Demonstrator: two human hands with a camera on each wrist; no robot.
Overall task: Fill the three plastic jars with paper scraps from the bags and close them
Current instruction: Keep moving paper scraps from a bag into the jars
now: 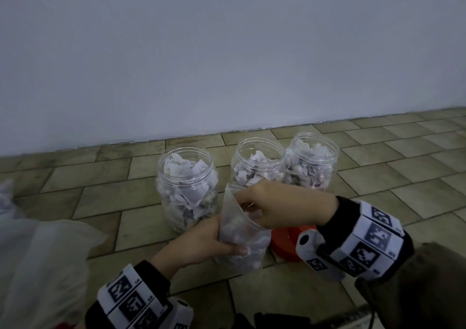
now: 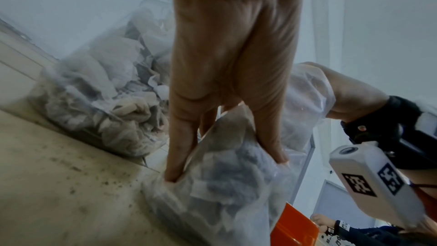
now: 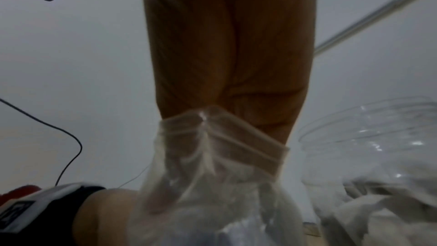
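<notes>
Hands work at a small clear plastic zip bag point(image 1: 242, 238) of grey-white paper scraps, held just above a tan tiled floor point(image 1: 100, 197) in front of a plain pale wall point(image 1: 227, 51). The left hand point(image 1: 199, 243) grips the bag's lower body from the left, thumb and fingers curled round the plastic; the left wrist view shows those fingers point(image 2: 179, 149) pressing into the scrap-filled film. The right hand point(image 1: 274, 205) reaches into the bag's open mouth from the right, fingers curled down inside it; whether they pinch any scraps cannot be told. In the right wrist view the bag's zip strip point(image 3: 227, 137) wraps across the base of the fingers. Behind the hands stand three clear round plastic jars, all upright, uncapped and holding paper scraps: the left jar point(image 1: 186, 185) stands apart, while the middle jar point(image 1: 257, 162) and the right jar point(image 1: 312, 159) stand touching or nearly so. An orange-red round plastic lid point(image 1: 285, 245) lies on the floor just beside the bag, partly hidden under the right wrist. A larger crumpled translucent plastic bag point(image 1: 40, 260) lies at the left edge of the head view. Both wrists wear black bands with white marker-printed camera units.
</notes>
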